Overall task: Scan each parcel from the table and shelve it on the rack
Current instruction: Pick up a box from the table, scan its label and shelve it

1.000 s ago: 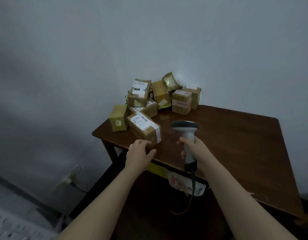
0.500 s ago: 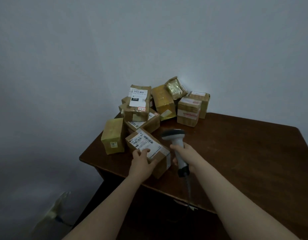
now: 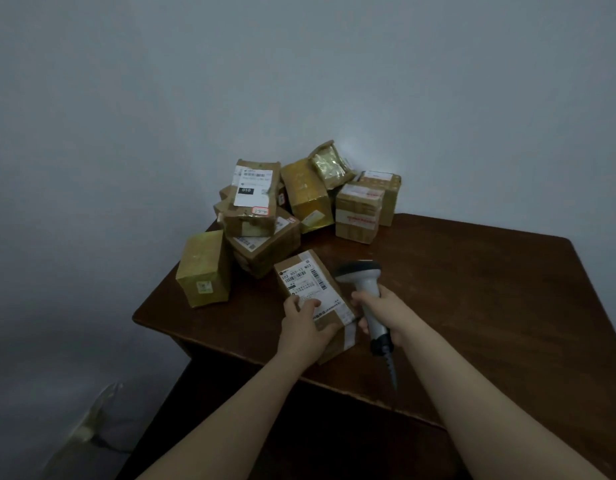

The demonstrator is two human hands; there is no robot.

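Observation:
A brown cardboard parcel (image 3: 308, 282) with a white barcode label lies near the front of the dark wooden table (image 3: 472, 289). My left hand (image 3: 304, 325) grips its near end, fingers over the label and thumb on the side. My right hand (image 3: 382, 317) holds the handle of a grey barcode scanner (image 3: 360, 273), whose dark head sits just right of the parcel's label. The scanner's coiled cable (image 3: 391, 368) hangs down past the table edge.
A heap of several taped cardboard parcels (image 3: 299, 202) fills the table's far left corner against the grey wall. A yellow-taped box (image 3: 204, 268) stands upright near the left edge. The table's front edge runs under my forearms.
The parcel has slid toward the table's middle with my left hand now wrapped over its near end. The scanner in my right hand has come down beside the label.

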